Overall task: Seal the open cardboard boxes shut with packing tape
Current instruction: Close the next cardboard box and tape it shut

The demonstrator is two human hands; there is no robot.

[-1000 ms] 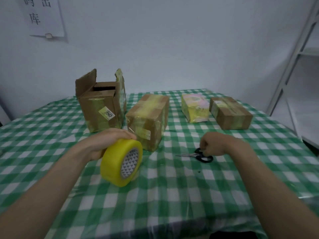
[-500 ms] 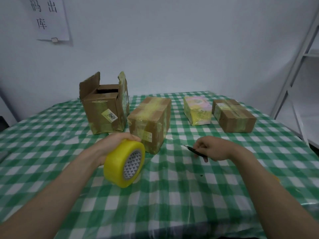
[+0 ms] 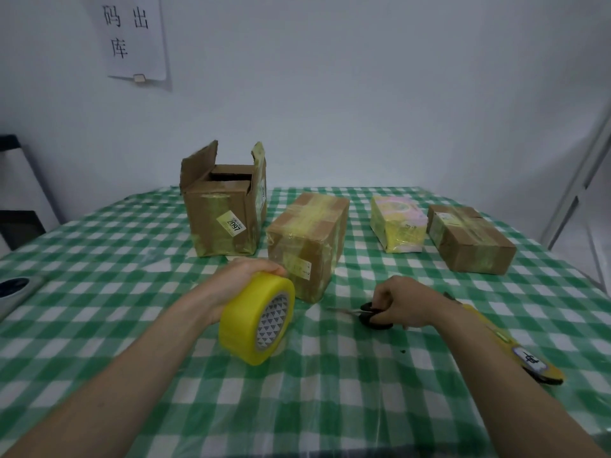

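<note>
Since half a second earlier, the right hand (image 3: 405, 300) had settled back onto the black-handled scissors (image 3: 372, 315), which now lay flat on the desk with the blades pointing toward the left hand; its fingers were curled round the handle loops. The left hand (image 3: 243, 276) still gripped the wide roll of yellow packing tape (image 3: 256, 320) from above, holding it on edge with its patterned core facing the right hand.

Just beyond the left hand stood the tall open brown cardboard box (image 3: 223, 214), its flaps raised and a yellow label on its near face. Beside it, between the two hands and farther out, sat a closed brown cardboard box wrapped in yellow tape (image 3: 307, 239), close to the roll. Beyond the right hand stood a small pink-and-yellow taped package (image 3: 398, 224), and outward of it a low brown taped cardboard box (image 3: 469, 238).

All rested on the desk's green-and-white checked cloth (image 3: 330, 391). A flat yellow strip with a white label (image 3: 525, 355) lay along the outer side of the right forearm. On the wall past the left hand hung a white paper sign (image 3: 134, 38) with black characters.
</note>
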